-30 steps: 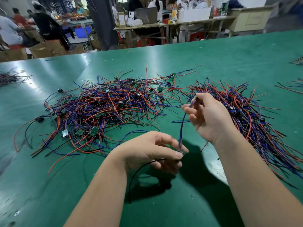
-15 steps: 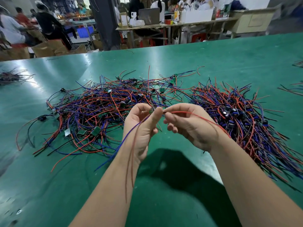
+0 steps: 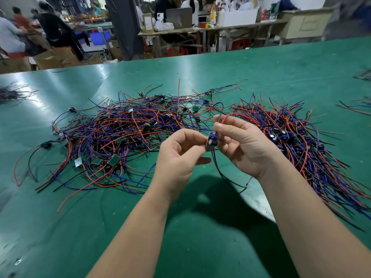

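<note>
A small circuit board point(image 3: 211, 142) with red, blue and black wires sits between my two hands above the green table point(image 3: 200, 227). My left hand point(image 3: 178, 157) pinches the board's lower edge. My right hand point(image 3: 241, 145) pinches a red wire point(image 3: 230, 114) and a dark wire just above the board. More of its wires point(image 3: 226, 175) hang down under my right hand.
A tangled heap of wired boards point(image 3: 112, 141) lies to the left, and a more ordered bundle point(image 3: 297, 141) to the right. Loose wire clusters lie at the far left point(image 3: 12, 93) and far right point(image 3: 361, 105). People work at benches beyond the table.
My hands have turned and drawn slightly apart. The small board now shows between them. The wires that trailed down my left forearm now hang under my right hand.
</note>
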`<state>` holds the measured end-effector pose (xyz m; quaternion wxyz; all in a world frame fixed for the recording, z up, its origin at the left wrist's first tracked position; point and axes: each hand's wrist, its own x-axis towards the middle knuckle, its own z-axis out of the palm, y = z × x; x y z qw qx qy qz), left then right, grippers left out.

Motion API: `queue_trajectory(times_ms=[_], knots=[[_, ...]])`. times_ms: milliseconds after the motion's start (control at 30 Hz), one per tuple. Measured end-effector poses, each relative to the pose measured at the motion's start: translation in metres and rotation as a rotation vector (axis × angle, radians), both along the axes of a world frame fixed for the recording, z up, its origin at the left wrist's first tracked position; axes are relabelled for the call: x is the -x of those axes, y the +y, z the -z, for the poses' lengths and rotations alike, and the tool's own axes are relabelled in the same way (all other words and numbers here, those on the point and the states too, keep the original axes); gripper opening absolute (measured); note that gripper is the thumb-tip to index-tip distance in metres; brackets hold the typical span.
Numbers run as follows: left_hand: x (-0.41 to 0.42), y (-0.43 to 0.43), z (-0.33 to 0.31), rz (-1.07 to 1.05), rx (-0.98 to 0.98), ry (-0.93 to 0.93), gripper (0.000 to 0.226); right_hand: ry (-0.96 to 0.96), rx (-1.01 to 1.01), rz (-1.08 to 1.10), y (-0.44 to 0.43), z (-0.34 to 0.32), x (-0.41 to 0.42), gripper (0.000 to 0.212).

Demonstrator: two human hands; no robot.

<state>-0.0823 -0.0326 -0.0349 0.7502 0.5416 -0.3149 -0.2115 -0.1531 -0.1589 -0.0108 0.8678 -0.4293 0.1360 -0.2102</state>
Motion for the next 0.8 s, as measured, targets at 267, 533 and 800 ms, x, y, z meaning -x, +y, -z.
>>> queue_trajectory(times_ms=[267,533,800], knots=[[0.005,-0.002,-0.001,0.052,-0.083,0.212,0.011,0.115,0.205,-0.039,0.0,0.006,0.001,0.007],[0.002,0.016,-0.01,0.478,-0.387,0.182,0.012,0.155,0.103,0.295,-0.02,-0.006,0.01,0.011],[-0.004,0.022,-0.009,0.564,-0.569,0.132,0.01,0.164,0.139,0.358,-0.023,-0.002,0.011,0.014]])
